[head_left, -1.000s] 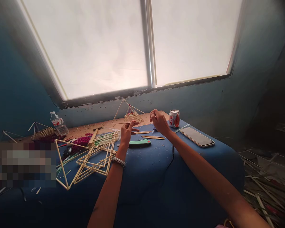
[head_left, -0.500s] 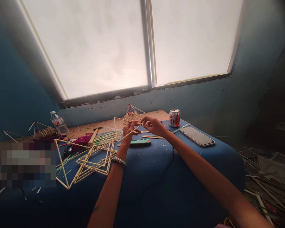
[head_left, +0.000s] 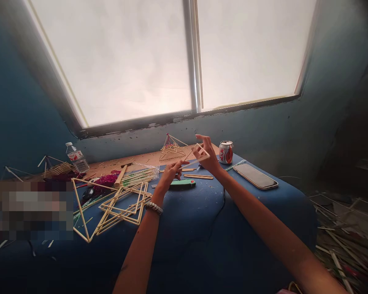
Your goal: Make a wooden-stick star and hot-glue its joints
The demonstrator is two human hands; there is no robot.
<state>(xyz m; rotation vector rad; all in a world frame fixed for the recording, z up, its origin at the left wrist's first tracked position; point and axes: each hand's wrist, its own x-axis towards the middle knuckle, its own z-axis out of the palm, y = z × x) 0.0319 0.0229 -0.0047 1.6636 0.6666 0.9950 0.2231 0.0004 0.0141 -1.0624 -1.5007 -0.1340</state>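
Note:
My left hand (head_left: 171,173) is closed in a pinch on a frame of thin wooden sticks (head_left: 205,157), whose corner points right. My right hand (head_left: 209,153) is raised beside it with fingers bent and apart. The frame's corner crosses in front of that palm; whether the fingers touch it I cannot tell. Below the left hand lies a green-handled knife (head_left: 183,184), with loose sticks (head_left: 199,177) just behind it. Several similar stick frames (head_left: 122,208) overlap on the blue cloth left of my left wrist.
A drink can (head_left: 226,152) and a phone (head_left: 256,176) are at the right. Behind the hands stands a stick pyramid (head_left: 172,148). At the left are a hammer (head_left: 121,175), magenta yarn (head_left: 106,181), bagged sticks (head_left: 139,176) and a plastic bottle (head_left: 76,157). Scrap sticks (head_left: 340,241) litter the floor.
The stick frame has swung from the left of my hands to the right. My right hand has lifted and spread its fingers; my left hand has dropped slightly, still pinching.

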